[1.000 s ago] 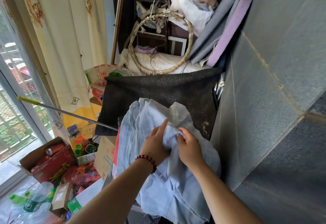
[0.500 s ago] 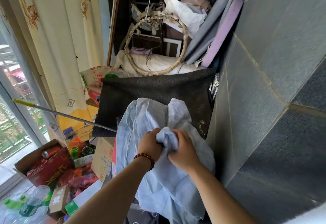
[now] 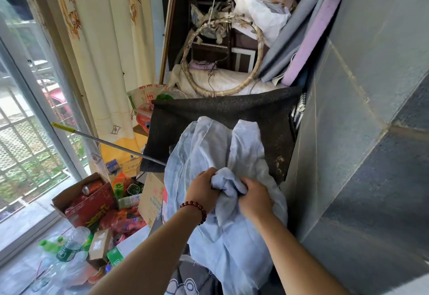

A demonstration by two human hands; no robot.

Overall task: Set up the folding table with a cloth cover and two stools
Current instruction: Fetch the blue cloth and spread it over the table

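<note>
Head view, left grip (image 3: 203,190), right grip (image 3: 255,200), both fisted round cloth (image 3: 220,146)

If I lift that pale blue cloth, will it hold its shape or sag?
Probably floppy: the pale blue cloth bunches into soft folds where the left hand and right hand grip it. It is likely light, since it looks thin. Its frayed lower edge may snag.

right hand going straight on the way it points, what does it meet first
The right hand meets the bunched pale blue cloth in its own grip, then probably the left hand; depth unclear.
</note>
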